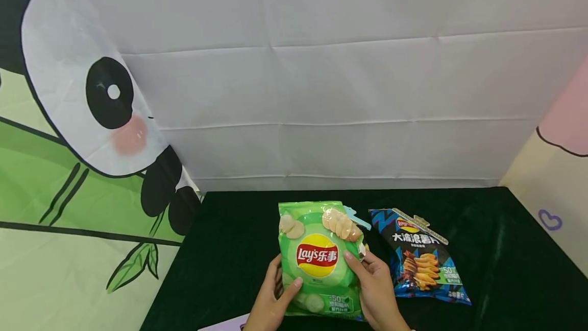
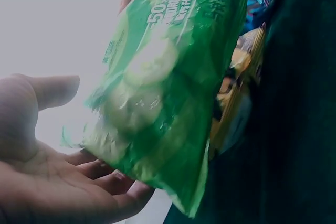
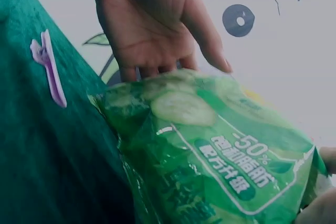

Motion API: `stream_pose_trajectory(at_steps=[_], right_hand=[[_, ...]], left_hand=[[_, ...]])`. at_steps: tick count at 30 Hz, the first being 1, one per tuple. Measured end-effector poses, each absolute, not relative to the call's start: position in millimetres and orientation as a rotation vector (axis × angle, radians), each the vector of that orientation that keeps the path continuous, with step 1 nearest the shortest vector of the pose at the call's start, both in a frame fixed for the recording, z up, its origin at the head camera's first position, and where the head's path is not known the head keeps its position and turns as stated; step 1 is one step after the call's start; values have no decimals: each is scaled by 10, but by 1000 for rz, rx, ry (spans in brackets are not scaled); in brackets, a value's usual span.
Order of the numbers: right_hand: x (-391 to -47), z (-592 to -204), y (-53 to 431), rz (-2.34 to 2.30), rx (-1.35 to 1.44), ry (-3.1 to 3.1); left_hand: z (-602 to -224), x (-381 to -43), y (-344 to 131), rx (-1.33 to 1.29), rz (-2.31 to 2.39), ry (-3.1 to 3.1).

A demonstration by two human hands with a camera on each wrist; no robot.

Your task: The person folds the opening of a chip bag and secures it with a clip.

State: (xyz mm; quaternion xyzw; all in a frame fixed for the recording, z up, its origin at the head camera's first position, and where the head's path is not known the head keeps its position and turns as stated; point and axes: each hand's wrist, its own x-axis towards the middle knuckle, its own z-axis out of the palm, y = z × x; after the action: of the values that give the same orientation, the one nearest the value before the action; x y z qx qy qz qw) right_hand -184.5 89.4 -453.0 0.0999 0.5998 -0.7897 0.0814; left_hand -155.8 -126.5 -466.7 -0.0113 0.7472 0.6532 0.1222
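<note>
Green chip bag (image 1: 319,259) is gripped by both the left hand (image 1: 271,303) and the right hand (image 1: 376,290), fingers curled round its lower edges, above the desk (image 1: 496,269). Just right of it lies the blue chip bag (image 1: 420,257), already clipped; the green one has a light-blue clip (image 1: 356,217) at its top, so little seems left.

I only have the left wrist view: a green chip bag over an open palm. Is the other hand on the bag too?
Observer: Yes. In the head view the right hand grips the green bag at its right edge, while the left hand holds the left edge.
Operator: Is anything clipped to the bag?
Observer: A light blue clip sticks out at its top right corner.
Operator: That blurred packet behind it?
Observer: A dark blue chip bag lying on the black table, with a beige clip across its top.
</note>
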Motion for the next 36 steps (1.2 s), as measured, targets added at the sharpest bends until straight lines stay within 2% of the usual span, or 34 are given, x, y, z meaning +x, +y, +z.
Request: stream_pose_trajectory(at_steps=[14, 24, 31, 36], right_hand=[[-1637, -4815, 1420, -2244, 436, 1825], [-1538, -4978, 1516, -2251, 436, 1791], [-1524, -5048, 1522, -2433, 243, 1810], [-1490, -5095, 1544, -2488, 193, 1771]], left_hand=[[-4939, -1487, -1088, 46, 1899, 1974], [-4993, -1552, -1144, 126, 1800, 2047], [-4573, -1823, -1141, 205, 1738, 2427], [-4106, -2072, -1081, 413, 1596, 2708]])
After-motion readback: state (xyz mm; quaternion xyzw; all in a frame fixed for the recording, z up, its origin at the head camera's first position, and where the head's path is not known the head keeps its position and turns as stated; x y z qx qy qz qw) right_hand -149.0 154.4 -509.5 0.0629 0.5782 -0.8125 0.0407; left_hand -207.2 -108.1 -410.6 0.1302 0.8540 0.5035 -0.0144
